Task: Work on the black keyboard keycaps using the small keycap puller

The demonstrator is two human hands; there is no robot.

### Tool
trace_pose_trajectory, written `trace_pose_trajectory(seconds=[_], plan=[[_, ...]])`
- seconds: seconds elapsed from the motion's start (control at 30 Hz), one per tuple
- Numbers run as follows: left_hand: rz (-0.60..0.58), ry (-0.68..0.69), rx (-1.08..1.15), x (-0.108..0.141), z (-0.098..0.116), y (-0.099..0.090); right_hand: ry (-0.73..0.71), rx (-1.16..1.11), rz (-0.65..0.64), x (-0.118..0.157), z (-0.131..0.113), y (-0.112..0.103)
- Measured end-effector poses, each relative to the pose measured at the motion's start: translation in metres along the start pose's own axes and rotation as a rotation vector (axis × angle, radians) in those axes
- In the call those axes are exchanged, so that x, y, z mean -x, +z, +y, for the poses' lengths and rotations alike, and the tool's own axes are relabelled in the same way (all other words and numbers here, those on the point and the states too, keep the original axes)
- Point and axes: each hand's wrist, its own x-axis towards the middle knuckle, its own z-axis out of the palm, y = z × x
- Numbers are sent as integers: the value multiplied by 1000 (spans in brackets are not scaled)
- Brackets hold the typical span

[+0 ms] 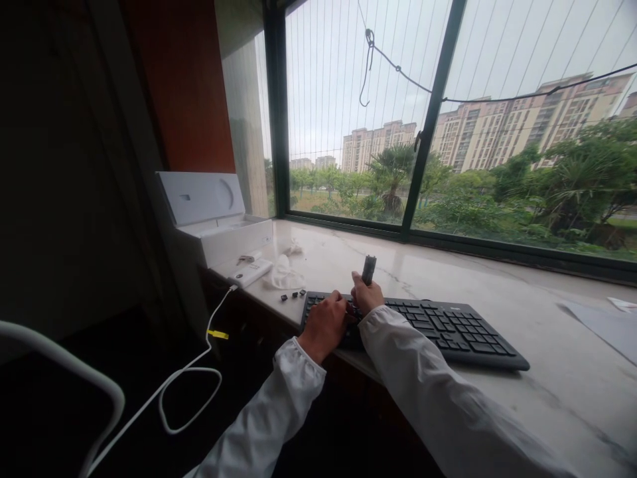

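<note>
A black keyboard (460, 330) lies along the front edge of the marble-patterned sill. My right hand (367, 297) is closed around a dark, narrow, blocky tool (369, 269), whose upper end sticks up above the fist; its exact kind is unclear, and its lower end is hidden. Close beside it, my left hand (326, 325) rests over the keyboard's left part with bent, closed fingertips. Whatever they pinch, if anything, is hidden. Several small black pieces that look like loose keycaps (284, 297) lie on the sill just left of the keyboard.
An open white box (223, 242) stands at the left end of the sill. Before it are a white device (251, 273) with a plugged-in white cable (213, 312) and crumpled clear plastic (284, 273). Paper (604, 325) lies at right. A window (348, 166) rises behind.
</note>
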Motion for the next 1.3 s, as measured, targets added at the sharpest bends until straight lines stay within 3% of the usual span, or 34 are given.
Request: trace_pose_trajectory(seconds=[0.23, 0.4, 0.83, 1.3], plan=[[23, 10, 92, -1, -5, 2, -67, 199, 40, 3, -2, 3], [62, 13, 137, -2, -6, 2, -122, 269, 2, 4, 2, 8], [162, -8, 363, -6, -18, 16, -315, -1, -53, 18, 10, 8], [144, -86, 348, -7, -17, 18, -302, -187, -112, 28, 8, 6]])
